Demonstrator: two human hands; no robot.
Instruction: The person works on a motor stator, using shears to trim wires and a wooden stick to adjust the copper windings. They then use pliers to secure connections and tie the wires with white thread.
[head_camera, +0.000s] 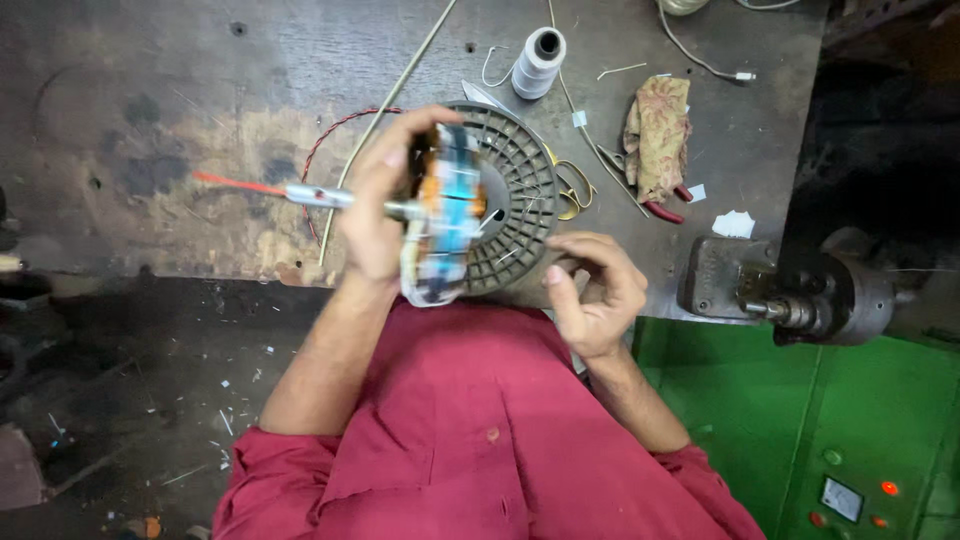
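Observation:
My left hand (378, 205) grips a round wound motor stator (447, 215) on edge, with copper coils and blue and white insulation. A metal shaft (318, 196) with a red tip sticks out to the left of it. Behind the stator lies a grey ribbed plastic spool (518, 200) on the workbench. My right hand (595, 285) is to the right of the stator, fingers curled and pinched together; whether it holds a thin wire is unclear.
The worn wooden workbench (180, 120) carries a white thread spool (538, 62), a patterned rag (658, 130), red-handled pliers (662, 208), a twisted red wire (330, 135) and a thin rod (395, 95). A metal winding machine (790, 295) sits on a green cabinet (850, 420) at right.

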